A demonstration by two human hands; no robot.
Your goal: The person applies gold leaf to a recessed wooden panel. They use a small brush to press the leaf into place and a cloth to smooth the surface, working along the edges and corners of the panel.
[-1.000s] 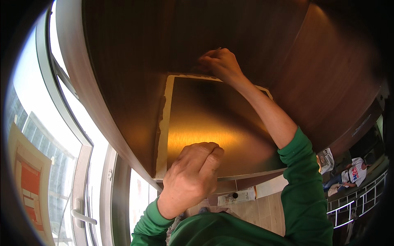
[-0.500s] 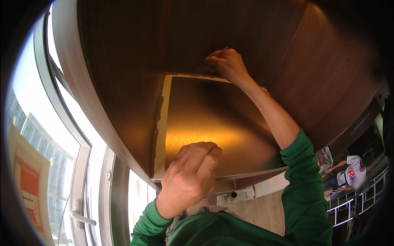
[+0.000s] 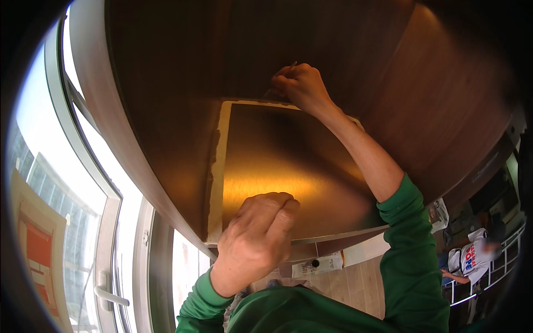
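Observation:
Inside a dark brown, wood-look cabinet lies a shiny, gold-lit shelf panel. A pale strip, possibly tape, borders its left and back edges; its outer side is ragged with brown. My right hand is closed in a pinch near the back edge. From it sticks a thin, stick-like tool of a kind I cannot tell, its lower tip blurred near the back strip. Over the panel's front left part, my left hand is curled into a fist; whatever it may hold is hidden.
A window frame with a white handle stands at the left. Below the cabinet, printed paper with a small dark round container lies on the floor. At the far right are another person and a white ladder.
My right hand has shifted slightly left along the back edge, and its thin tool shows more clearly. My left hand stays in place. The other person has moved slightly down and turned.

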